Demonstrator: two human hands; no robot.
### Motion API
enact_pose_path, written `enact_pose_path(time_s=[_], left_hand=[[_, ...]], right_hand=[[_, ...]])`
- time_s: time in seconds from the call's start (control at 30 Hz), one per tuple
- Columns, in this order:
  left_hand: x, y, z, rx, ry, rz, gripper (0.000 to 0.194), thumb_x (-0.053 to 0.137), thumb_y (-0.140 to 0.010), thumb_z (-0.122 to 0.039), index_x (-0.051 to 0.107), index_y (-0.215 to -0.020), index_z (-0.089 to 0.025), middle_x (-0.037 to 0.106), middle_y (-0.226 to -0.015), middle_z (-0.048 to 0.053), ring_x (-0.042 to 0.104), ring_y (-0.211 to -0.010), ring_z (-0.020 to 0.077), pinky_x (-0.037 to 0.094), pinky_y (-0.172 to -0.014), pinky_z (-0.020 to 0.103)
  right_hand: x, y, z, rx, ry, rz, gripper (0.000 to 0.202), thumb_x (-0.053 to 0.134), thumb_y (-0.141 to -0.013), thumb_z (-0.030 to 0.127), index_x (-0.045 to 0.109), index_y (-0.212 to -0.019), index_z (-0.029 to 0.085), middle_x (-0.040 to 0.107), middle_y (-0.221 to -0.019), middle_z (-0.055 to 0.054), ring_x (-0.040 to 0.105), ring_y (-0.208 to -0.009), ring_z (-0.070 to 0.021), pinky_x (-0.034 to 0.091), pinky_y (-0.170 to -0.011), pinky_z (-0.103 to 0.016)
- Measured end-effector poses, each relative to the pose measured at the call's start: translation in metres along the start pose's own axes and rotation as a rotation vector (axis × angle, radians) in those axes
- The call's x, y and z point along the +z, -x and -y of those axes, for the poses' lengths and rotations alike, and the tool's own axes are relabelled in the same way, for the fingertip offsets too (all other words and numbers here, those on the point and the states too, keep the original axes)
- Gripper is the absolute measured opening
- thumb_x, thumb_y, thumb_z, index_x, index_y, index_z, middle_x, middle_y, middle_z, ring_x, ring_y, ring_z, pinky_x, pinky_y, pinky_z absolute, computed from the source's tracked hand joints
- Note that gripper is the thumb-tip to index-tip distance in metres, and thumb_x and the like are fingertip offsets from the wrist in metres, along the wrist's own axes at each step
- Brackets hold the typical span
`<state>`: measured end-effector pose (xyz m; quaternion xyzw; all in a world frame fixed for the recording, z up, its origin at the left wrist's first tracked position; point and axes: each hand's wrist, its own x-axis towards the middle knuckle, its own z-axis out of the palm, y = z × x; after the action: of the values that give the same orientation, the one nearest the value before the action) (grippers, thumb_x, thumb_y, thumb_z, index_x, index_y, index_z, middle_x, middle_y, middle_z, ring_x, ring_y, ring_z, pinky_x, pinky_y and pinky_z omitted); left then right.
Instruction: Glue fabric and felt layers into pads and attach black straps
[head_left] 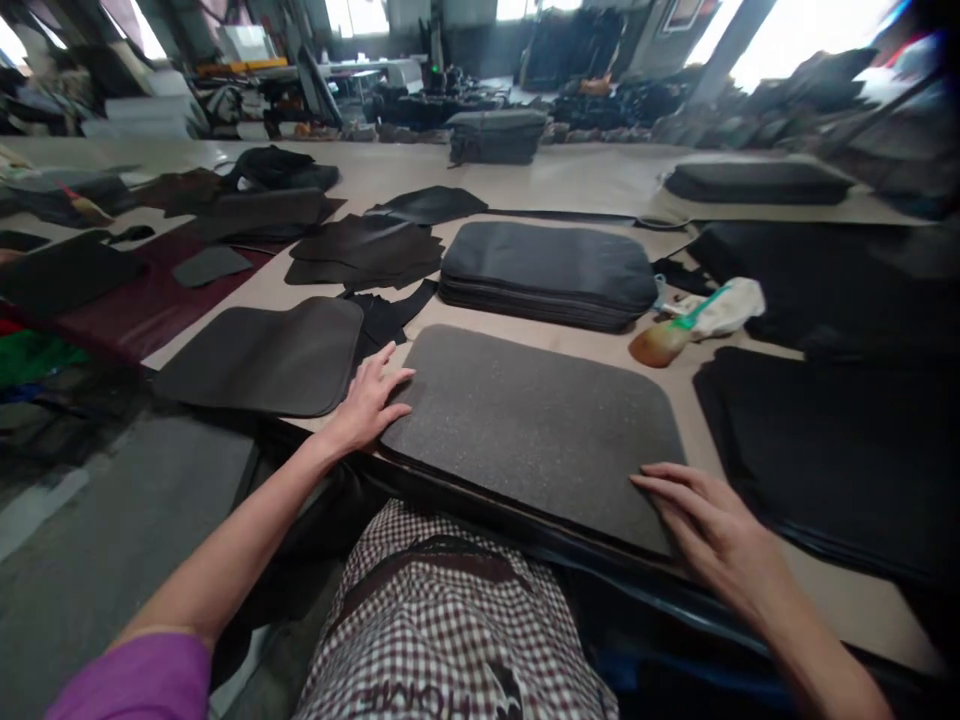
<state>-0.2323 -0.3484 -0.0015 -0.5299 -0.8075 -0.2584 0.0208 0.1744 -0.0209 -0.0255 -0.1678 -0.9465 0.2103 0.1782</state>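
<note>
A dark grey rounded panel (525,430) lies flat at the front edge of the table, with pale specks on its surface. My left hand (369,398) rests at its left edge, fingers spread and holding nothing. At the right end of the panel, my right hand (694,505) touches the surface with its fingertips, the fingers extended. Just behind the panel sits a stack of black rounded panels (547,275). Another dark panel (262,355) lies to the left of my left hand.
A brush with a green handle (679,330) lies by a white cloth (735,305). Black sheets (840,450) are stacked at the right. Dark scraps (364,250) and a maroon sheet (161,290) lie at the left. A folded dark bundle (497,135) stands at the back.
</note>
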Motion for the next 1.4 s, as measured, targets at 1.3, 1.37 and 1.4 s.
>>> enact_pose_path(time_s=[1.3,1.37,1.4], left_hand=[[0.043,-0.061,-0.043,-0.403,-0.475,0.126,0.094,0.022,-0.102,-0.073,0.032,-0.162,-0.002,0.024,-0.171,0.021,0.022,-0.16,0.0317,0.02,-0.13,0.05],[0.049,-0.057,-0.066,-0.379,-0.512,0.059,0.093,0.023,-0.103,-0.072,0.032,-0.161,-0.001,0.021,-0.171,0.023,0.019,-0.161,0.0328,0.017,-0.13,0.051],[0.054,-0.056,-0.081,-0.308,-0.507,0.042,0.092,0.023,-0.103,-0.072,0.032,-0.162,-0.003,0.019,-0.172,0.022,0.018,-0.161,0.0321,0.016,-0.13,0.051]], right_hand=[[0.057,-0.074,0.034,0.038,0.586,0.011,0.072,0.026,-0.104,0.065,0.047,-0.158,0.022,0.039,-0.168,-0.012,0.028,-0.155,-0.0421,0.029,-0.119,-0.066],[0.057,-0.073,0.036,0.043,0.597,0.025,0.072,0.026,-0.104,0.064,0.047,-0.158,0.022,0.038,-0.168,-0.012,0.028,-0.155,-0.0418,0.029,-0.119,-0.065],[0.057,-0.073,0.036,0.049,0.602,0.03,0.072,0.026,-0.104,0.064,0.047,-0.158,0.021,0.038,-0.168,-0.012,0.027,-0.155,-0.0415,0.029,-0.119,-0.065]])
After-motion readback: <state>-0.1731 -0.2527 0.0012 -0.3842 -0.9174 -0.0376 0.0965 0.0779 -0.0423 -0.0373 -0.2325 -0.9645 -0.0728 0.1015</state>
